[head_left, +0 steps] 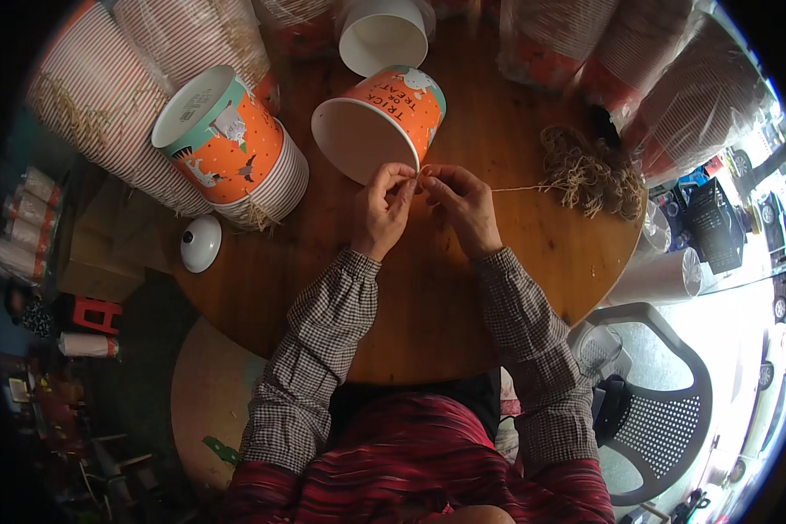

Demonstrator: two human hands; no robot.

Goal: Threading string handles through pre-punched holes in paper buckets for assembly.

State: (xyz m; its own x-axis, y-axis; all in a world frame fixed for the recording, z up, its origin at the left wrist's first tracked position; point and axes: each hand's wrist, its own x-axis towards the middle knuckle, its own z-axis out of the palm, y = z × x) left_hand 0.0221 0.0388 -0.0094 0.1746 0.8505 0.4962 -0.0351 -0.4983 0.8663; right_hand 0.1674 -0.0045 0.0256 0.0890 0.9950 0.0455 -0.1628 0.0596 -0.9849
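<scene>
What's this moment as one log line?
Orange bucket: tipped, white inside showing | left hand: fingertips at its rim | right hand: fingertips beside left's, grip unclear | twine strand: runs from right hand to tangled heap

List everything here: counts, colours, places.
tipped bucket: 1, orange, table centre
bucket stack: 1, orange over striped, left
wrapped stacks: several, red-white, far sides
open container: 1, white, far middle
twine heap: 1, tan, right
twine strand: 1, tan, left of heap
knobbed lid: 1, white, left edge
table: 1, brown, underneath
chair: 1, grey, lower right
background clutter: uncountable, mixed, sides
left hand: 1, bare, by tipped bucket
right hand: 1, bare, by tipped bucket
</scene>
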